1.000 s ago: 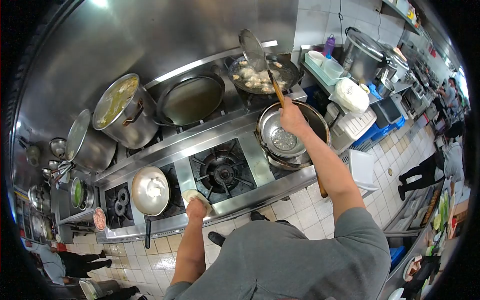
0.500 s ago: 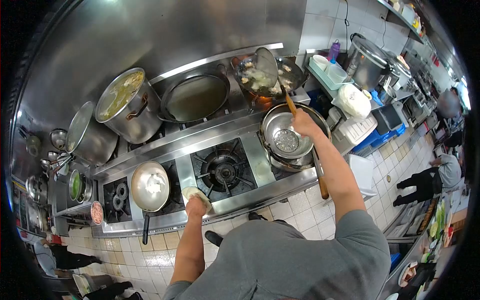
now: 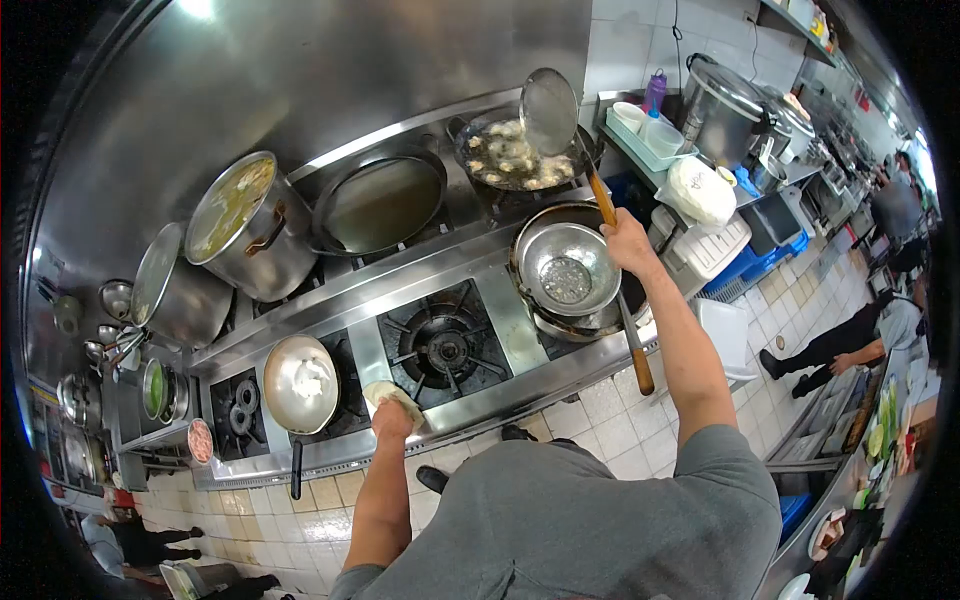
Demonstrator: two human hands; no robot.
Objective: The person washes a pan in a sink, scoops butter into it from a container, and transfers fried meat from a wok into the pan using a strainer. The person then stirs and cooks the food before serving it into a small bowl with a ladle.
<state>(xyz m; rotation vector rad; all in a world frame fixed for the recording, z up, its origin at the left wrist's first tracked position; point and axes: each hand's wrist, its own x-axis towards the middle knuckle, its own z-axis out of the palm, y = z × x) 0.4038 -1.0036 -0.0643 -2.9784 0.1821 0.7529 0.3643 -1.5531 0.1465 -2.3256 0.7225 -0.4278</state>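
Closed round the wooden handle of a skimmer [image 3: 549, 112] is my right hand [image 3: 630, 243]. The skimmer's round mesh head is tilted over the right part of a dark wok [image 3: 480, 178], where pale pieces fry in oil. My left hand [image 3: 392, 415] presses a folded pale cloth [image 3: 381, 390] on the stove's front edge, beside a bare burner [image 3: 448, 344]. Below my right hand, a metal strainer bowl [image 3: 566, 270] rests over a larger pot, with a second wooden-handled tool [image 3: 640, 368] lying across its right side.
A steel pan [image 3: 301, 385] sits at the front left, its black handle jutting past the edge. Behind are a wide oil wok [image 3: 380, 205] and two tall pots [image 3: 250, 225]. Right of the stove, a shelf holds a teal tray [image 3: 655, 150]. A person [image 3: 850, 335] stands far right.
The skimmer head has moved right and up over the wok, and my right hand has shifted right. My left hand stays on the cloth. The person at far right has changed posture.
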